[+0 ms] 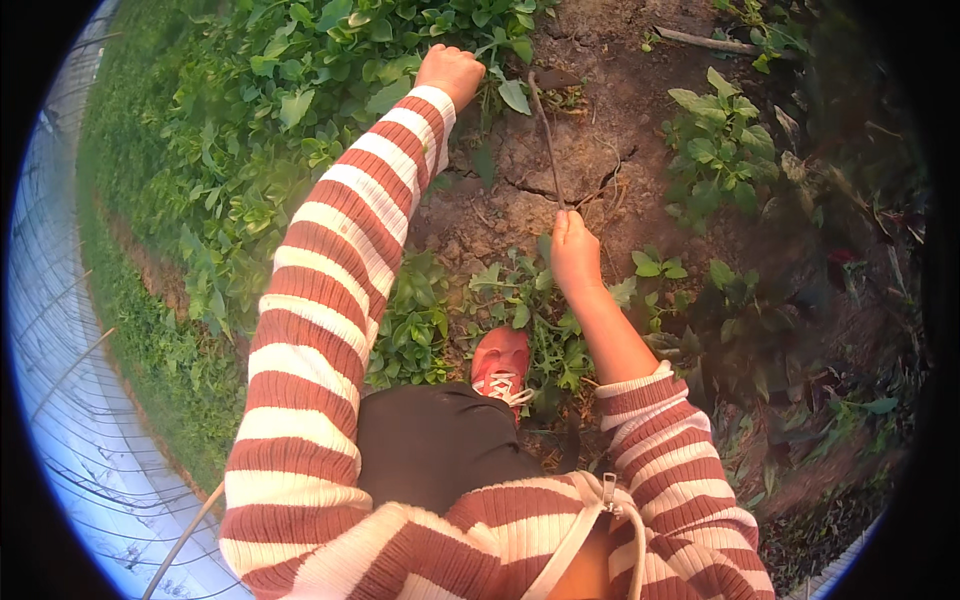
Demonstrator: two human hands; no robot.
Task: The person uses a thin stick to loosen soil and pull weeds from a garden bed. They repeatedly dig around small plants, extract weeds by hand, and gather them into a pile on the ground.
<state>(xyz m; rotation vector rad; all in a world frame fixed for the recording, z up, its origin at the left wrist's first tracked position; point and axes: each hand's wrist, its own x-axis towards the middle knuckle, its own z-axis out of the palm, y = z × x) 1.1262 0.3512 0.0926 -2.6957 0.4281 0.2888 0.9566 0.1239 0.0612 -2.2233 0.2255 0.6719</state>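
Note:
My left hand (452, 73) is closed at the edge of dense leafy green plants (322, 82), on the stem or leaves of a jagged-leaved plant (513, 94); its fingertips are hidden, so the exact hold is not visible. In my right hand (575, 251) is one end of a thin brown stick (549, 142). The stick points away from me over cracked bare soil (517, 172), and its far end curves near a small dark flat piece (556, 79).
A leafy plant (720, 142) grows on the right, with a pale stick (712, 42) beyond it. Low weeds (525, 292) grow before my red shoe (501, 360). Ribbed translucent sheeting (112, 465) curves along the far left.

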